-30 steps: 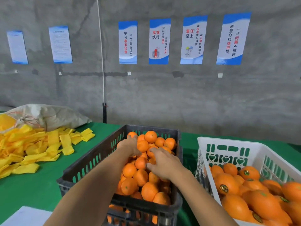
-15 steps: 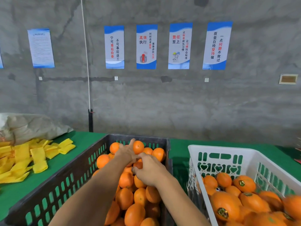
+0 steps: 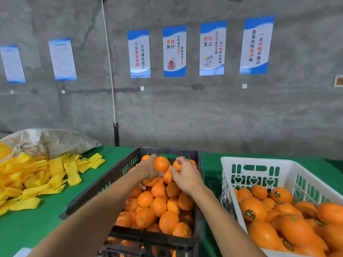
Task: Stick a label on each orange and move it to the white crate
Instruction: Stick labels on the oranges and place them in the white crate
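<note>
Green table (image 3: 46,216), dark crate (image 3: 118,173), left grip (image 3: 146,169) curled round orange (image 3: 161,164), right grip (image 3: 185,175) seemingly pinching another.

Rough concrete wall (image 3: 185,112) — slatted plastic white crate (image 3: 289,164) — glossy oranges (image 3: 263,234).

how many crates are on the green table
2. A dark grey slotted plastic crate of oranges sits in the middle, under both hands; a white plastic crate of labelled oranges stands to its right. None looks hidden.

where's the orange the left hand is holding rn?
Head view, centre: the held orange sits in the left hand, raised over the far end of the black crate, just left of the right hand.
</note>
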Demonstrator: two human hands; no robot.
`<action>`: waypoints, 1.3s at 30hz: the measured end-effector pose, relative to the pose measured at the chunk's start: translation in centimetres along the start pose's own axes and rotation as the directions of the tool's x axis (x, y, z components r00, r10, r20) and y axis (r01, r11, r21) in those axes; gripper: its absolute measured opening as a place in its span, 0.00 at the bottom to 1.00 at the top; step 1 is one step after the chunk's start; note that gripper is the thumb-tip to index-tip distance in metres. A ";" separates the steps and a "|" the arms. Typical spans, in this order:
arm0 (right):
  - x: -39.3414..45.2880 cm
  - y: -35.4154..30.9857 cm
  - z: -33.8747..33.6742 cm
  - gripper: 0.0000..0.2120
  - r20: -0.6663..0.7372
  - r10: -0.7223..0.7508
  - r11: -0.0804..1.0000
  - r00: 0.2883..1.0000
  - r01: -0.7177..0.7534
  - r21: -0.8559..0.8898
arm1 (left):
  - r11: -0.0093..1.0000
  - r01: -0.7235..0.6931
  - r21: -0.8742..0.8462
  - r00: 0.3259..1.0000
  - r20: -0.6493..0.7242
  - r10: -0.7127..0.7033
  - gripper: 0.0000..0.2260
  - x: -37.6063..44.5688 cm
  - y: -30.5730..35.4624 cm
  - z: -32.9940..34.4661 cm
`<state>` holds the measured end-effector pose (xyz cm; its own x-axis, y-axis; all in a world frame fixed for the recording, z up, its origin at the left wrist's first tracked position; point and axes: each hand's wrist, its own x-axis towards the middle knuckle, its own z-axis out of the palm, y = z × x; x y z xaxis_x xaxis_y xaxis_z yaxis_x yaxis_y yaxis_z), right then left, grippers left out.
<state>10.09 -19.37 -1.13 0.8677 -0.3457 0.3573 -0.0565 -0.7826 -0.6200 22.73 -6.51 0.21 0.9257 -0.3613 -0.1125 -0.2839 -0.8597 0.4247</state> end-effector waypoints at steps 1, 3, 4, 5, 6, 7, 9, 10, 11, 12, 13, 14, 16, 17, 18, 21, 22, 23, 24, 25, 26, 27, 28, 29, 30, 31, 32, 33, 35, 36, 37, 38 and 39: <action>-0.8 -0.3 -0.2 0.23 0.004 -0.008 1.000 1.000 0.008 0.004 | 1.000 -0.011 0.015 0.997 0.081 0.009 0.42 -1.7 -0.4 -0.6; -2.4 -0.9 -0.3 0.24 0.007 -0.022 1.000 1.000 0.022 0.018 | 0.996 -0.031 0.088 0.967 0.256 0.008 0.44 -5.1 -1.3 -0.9; -3.3 -1.1 -0.4 0.24 0.003 -0.026 0.999 1.000 0.026 0.031 | 0.985 -0.064 0.158 0.950 0.313 0.011 0.45 -6.6 -1.7 -0.5; -4.1 -1.4 -0.5 0.24 -0.003 -0.027 0.999 1.000 0.027 0.044 | 0.964 -0.118 0.239 0.945 0.327 0.035 0.45 -7.8 -2.0 0.1; -4.9 -1.7 -0.7 0.24 -0.009 -0.027 0.998 1.000 0.027 0.053 | 0.935 -0.181 0.304 0.950 0.301 0.085 0.44 -8.9 -2.3 0.7; -5.6 -1.9 -1.0 0.24 -0.012 -0.028 0.998 1.000 0.028 0.060 | 0.912 -0.238 0.333 0.955 0.252 0.157 0.43 -9.8 -2.5 1.1; -7.2 -2.0 -1.5 0.23 -0.028 -0.024 0.995 0.999 0.026 0.091 | 0.913 -0.304 0.272 0.952 0.129 0.279 0.41 -11.4 -2.9 1.5; -8.1 -1.9 -1.8 0.22 -0.046 -0.024 0.993 0.999 0.029 0.116 | 0.926 -0.320 0.198 0.947 0.057 0.315 0.39 -12.2 -3.0 1.5; -9.0 -1.8 -2.1 0.21 -0.066 -0.031 0.988 0.997 0.041 0.147 | 0.936 -0.334 0.114 0.940 -0.028 0.339 0.37 -13.0 -3.1 1.5; -9.9 -1.7 -2.4 0.19 -0.086 -0.052 0.982 0.995 0.066 0.178 | 0.936 -0.351 0.022 0.929 -0.122 0.351 0.35 -13.9 -3.1 1.7; -10.8 -1.6 -2.6 0.18 -0.105 -0.082 0.973 0.991 0.103 0.206 | 0.925 -0.371 -0.079 0.913 -0.211 0.349 0.34 -14.8 -3.0 1.9; -11.6 -1.7 -3.0 0.17 -0.125 -0.114 0.961 0.986 0.142 0.237 | 0.896 -0.400 -0.192 0.898 -0.279 0.341 0.33 -15.8 -2.5 2.2; -12.9 -2.2 -4.1 0.17 -0.160 -0.143 0.921 0.977 0.190 0.340 | 0.755 -0.480 -0.447 0.871 -0.350 0.346 0.32 -18.3 -1.3 2.8; -13.5 -2.6 -4.9 0.17 -0.183 -0.148 0.895 0.972 0.211 0.392 | 0.660 -0.530 -0.533 0.845 -0.394 0.361 0.31 -19.6 -0.6 3.1; -14.2 -3.0 -5.8 0.17 -0.217 -0.161 0.871 0.963 0.242 0.428 | 0.570 -0.584 -0.578 0.810 -0.454 0.371 0.29 -20.8 0.1 3.3; -17.5 -3.4 -7.7 0.16 -0.341 -0.205 0.798 0.917 0.358 0.484 | 0.334 -0.701 -0.631 0.709 -0.567 0.419 0.29 -25.1 2.2 4.7; -19.0 -3.0 -7.9 0.15 -0.378 -0.214 0.779 0.901 0.391 0.490 | 0.264 -0.714 -0.649 0.688 -0.580 0.436 0.29 -26.5 2.6 5.6; -20.6 -2.5 -7.9 0.15 -0.411 -0.221 0.767 0.884 0.418 0.487 | 0.212 -0.725 -0.656 0.668 -0.593 0.449 0.29 -27.7 2.7 6.9; -22.1 -1.8 -7.7 0.15 -0.435 -0.227 0.760 0.871 0.438 0.481 | 0.180 -0.736 -0.653 0.652 -0.610 0.450 0.28 -28.6 2.6 8.3; -23.5 -1.0 -7.3 0.14 -0.444 -0.224 0.761 0.868 0.440 0.477 | 0.173 -0.743 -0.647 0.645 -0.623 0.443 0.28 -29.3 2.3 9.8; -24.9 0.0 -6.7 0.14 -0.436 -0.206 0.771 0.876 0.420 0.479 | 0.188 -0.738 -0.648 0.655 -0.619 0.434 0.28 -29.8 1.8 11.4; -26.0 1.0 -5.9 0.14 -0.413 -0.179 0.786 0.893 0.383 0.486 | 0.220 -0.720 -0.658 0.678 -0.600 0.426 0.28 -30.1 1.2 12.9; -27.1 2.0 -5.1 0.14 -0.379 -0.146 0.802 0.914 0.334 0.495 | 0.254 -0.694 -0.673 0.706 -0.569 0.422 0.28 -30.4 0.6 14.5; -28.1 3.0 -4.2 0.14 -0.345 -0.112 0.817 0.932 0.283 0.501 | 0.277 -0.665 -0.694 0.733 -0.536 0.419 0.28 -30.5 0.0 16.1; -28.9 4.1 -3.3 0.14 -0.313 -0.084 0.833 0.946 0.239 0.500 | 0.283 -0.634 -0.720 0.758 -0.504 0.414 0.29 -30.7 -0.7 17.7; -29.8 5.1 -2.4 0.14 -0.280 -0.060 0.847 0.958 0.197 0.494 | 0.276 -0.595 -0.755 0.783 -0.469 0.408 0.29 -30.8 -1.3 19.2; -30.6 6.2 -1.6 0.13 -0.240 -0.038 0.861 0.970 0.154 0.485 | 0.275 -0.553 -0.787 0.809 -0.428 0.404 0.29 -30.9 -1.9 20.6; -31.4 7.2 -0.7 0.13 -0.184 -0.019 0.876 0.983 0.106 0.471 | 0.290 -0.513 -0.808 0.832 -0.386 0.398 0.29 -31.0 -2.5 22.1; -32.8 9.4 0.6 0.15 -0.074 -0.012 0.923 0.997 0.040 0.382 | 0.325 -0.432 -0.841 0.872 -0.296 0.390 0.29 -31.3 -3.6 25.0; -33.3 10.5 1.0 0.16 -0.027 -0.030 0.950 0.999 0.037 0.311 | 0.325 -0.379 -0.866 0.889 -0.244 0.388 0.29 -31.6 -4.0 26.2; -33.8 11.4 1.1 0.17 0.022 -0.046 0.970 0.999 0.039 0.241 | 0.326 -0.329 -0.886 0.902 -0.192 0.388 0.29 -31.8 -4.2 27.3; -34.2 12.2 1.1 0.19 0.076 -0.047 0.984 0.996 0.033 0.176 | 0.341 -0.290 -0.894 0.910 -0.148 0.387 0.28 -31.8 -4.4 28.2; -34.7 13.0 0.9 0.20 0.131 -0.041 0.993 0.991 0.026 0.118 | 0.366 -0.261 -0.893 0.918 -0.112 0.381 0.27 -31.9 -4.6 29.1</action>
<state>-20.30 -17.06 -22.23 0.9265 -0.2422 0.2879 0.0244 -0.7249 -0.6885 -12.79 -1.53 -24.29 0.7692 -0.6189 0.1591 -0.1218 0.1024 0.9873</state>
